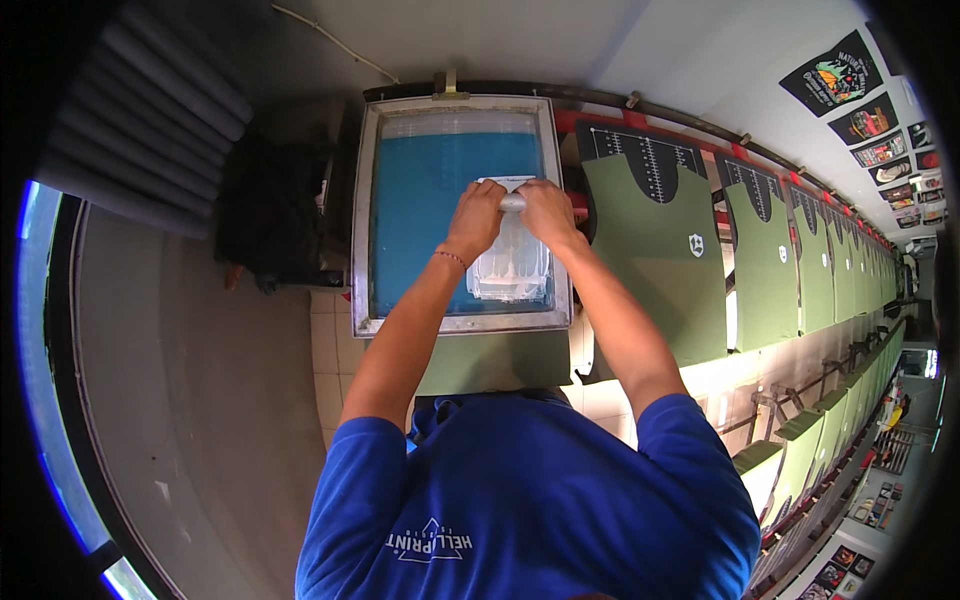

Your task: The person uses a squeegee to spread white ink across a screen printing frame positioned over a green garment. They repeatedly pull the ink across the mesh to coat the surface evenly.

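Both hands are closed on the pale handle of a squeegee (513,202), side by side near the far end of a printing screen. My left hand (475,213) wraps its left part, and my right hand (548,212) wraps its right part. The squeegee's blade is hidden. Beneath the hands, white ink (511,272) is spread in a patch on the blue mesh (420,200), thicker along its near edge. A light metal frame (450,323) surrounds the mesh. Green cloth (490,362) shows from under the frame's near side.
To the right, a long row of green shirt pieces (655,265) lies on dark boards with white ruled marks; several bear a small white emblem. A rail (700,130) runs behind them. Another green row (820,440) stands across the tiled floor. Dark cloth (270,200) hangs at the left.
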`<state>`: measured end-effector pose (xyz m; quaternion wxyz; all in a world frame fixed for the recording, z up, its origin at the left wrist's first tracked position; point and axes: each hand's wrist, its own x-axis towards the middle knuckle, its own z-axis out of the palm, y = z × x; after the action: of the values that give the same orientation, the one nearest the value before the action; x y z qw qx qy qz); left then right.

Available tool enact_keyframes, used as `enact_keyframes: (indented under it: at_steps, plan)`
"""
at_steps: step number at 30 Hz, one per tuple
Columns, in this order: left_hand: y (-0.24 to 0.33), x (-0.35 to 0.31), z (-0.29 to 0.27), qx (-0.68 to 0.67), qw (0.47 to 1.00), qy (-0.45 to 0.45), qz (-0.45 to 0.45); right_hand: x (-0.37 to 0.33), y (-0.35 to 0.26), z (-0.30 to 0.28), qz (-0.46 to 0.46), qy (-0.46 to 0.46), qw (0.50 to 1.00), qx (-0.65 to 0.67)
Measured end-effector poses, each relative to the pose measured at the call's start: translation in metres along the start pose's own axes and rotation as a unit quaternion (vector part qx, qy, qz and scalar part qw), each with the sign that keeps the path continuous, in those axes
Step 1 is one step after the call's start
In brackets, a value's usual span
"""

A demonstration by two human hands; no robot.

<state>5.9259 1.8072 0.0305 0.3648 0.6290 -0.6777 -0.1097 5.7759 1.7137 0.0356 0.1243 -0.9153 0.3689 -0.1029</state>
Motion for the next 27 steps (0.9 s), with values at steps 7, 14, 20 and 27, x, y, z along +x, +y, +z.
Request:
enact_keyframes:
  at_steps: [7,14,20,27]
  plan:
    - [0.067,-0.089,-0.030,-0.025,0.999,-0.024,0.009,-0.109,-0.063,-0.039,-0.018,0.019,0.998,0.059]
    - [0.089,-0.162,-0.009,-0.015,0.999,-0.034,-0.024,-0.178,-0.089,-0.009,0.046,0.003,0.996,0.076]
    - [0.040,-0.097,0.005,-0.010,1.000,-0.023,-0.003,-0.108,-0.055,0.003,0.045,0.026,0.998,0.045]
    - [0.003,-0.005,0.004,-0.033,0.999,-0.011,-0.013,-0.007,-0.003,-0.002,0.003,0.002,1.000,0.009]
